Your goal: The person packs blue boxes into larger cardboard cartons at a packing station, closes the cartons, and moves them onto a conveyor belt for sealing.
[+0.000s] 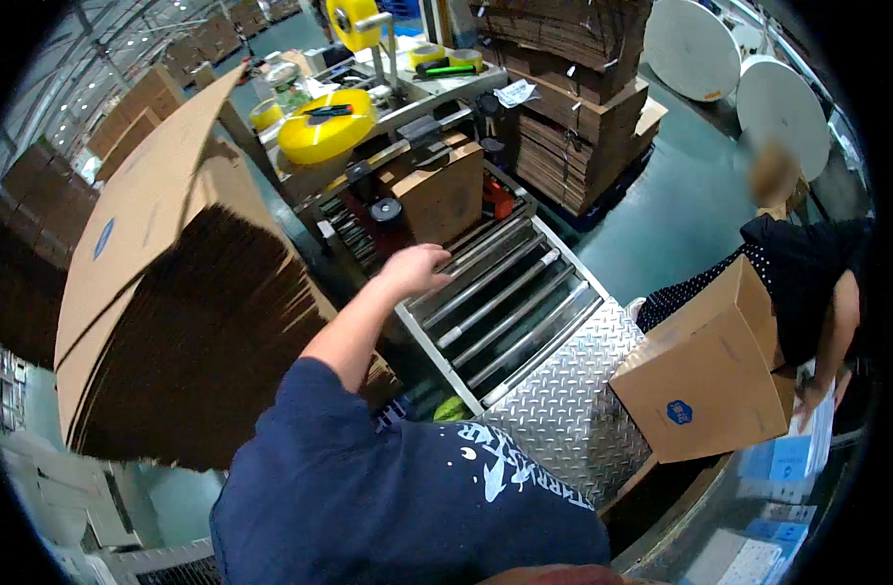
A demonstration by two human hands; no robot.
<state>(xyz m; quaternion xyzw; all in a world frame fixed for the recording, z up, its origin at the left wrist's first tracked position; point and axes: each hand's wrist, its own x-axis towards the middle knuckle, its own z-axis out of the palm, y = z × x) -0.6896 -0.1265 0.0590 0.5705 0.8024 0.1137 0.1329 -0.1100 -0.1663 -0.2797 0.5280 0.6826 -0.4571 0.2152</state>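
Note:
My left hand [414, 271] reaches over the near end of a roller conveyor [510, 310], its fingers loosely stretched out and nothing seen in them. Just beyond the fingertips a brown cardboard box [445, 195] sits inside a carton-taping machine [412, 136]. A gap between hand and box is hard to judge. Large rolls of yellow tape [327, 127] are mounted on top of the machine. My right hand does not show in the picture.
Left of my arm stands a tall stack of flat cartons [154, 214]. A diamond-plate metal sheet [573, 400] adjoins the rollers. At right, a co-worker [807, 253] handles blue-and-white packs [807, 444] beside an open carton [705, 375]. Bundled cardboard [583, 146] is piled behind.

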